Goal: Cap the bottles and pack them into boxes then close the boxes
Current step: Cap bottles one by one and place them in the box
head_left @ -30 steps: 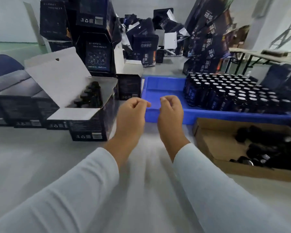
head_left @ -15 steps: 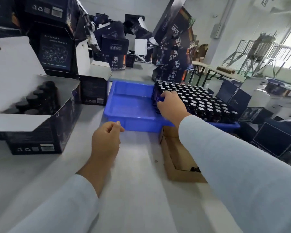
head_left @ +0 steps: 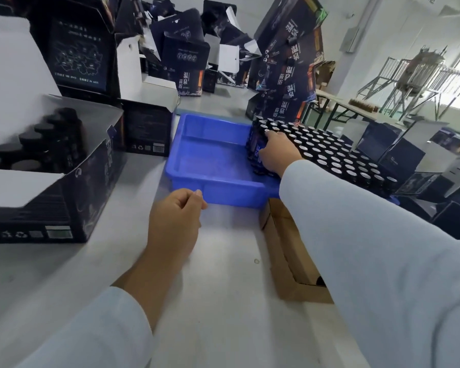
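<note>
A blue tray [head_left: 213, 181] holds several dark, uncapped bottles [head_left: 329, 152] packed in its right half. My right hand [head_left: 278, 152] reaches into the tray and wraps around a bottle [head_left: 257, 152] at the left edge of the pack. My left hand [head_left: 174, 221] hovers loosely curled over the table just in front of the tray and holds nothing. An open dark box [head_left: 56, 166] at the left holds several capped bottles [head_left: 51, 139], its white lid standing up.
A shallow cardboard tray [head_left: 284, 251] lies under my right forearm, with a dark cap just visible inside. Dark boxes, open and closed, are piled at the back [head_left: 186, 65] and right [head_left: 398, 155]. A metal frame [head_left: 409, 75] stands far right.
My right hand has gone from beside my left hand out to the bottles in the blue tray and closed on one. The view has swung right. My left hand stays near the tray's front edge.
</note>
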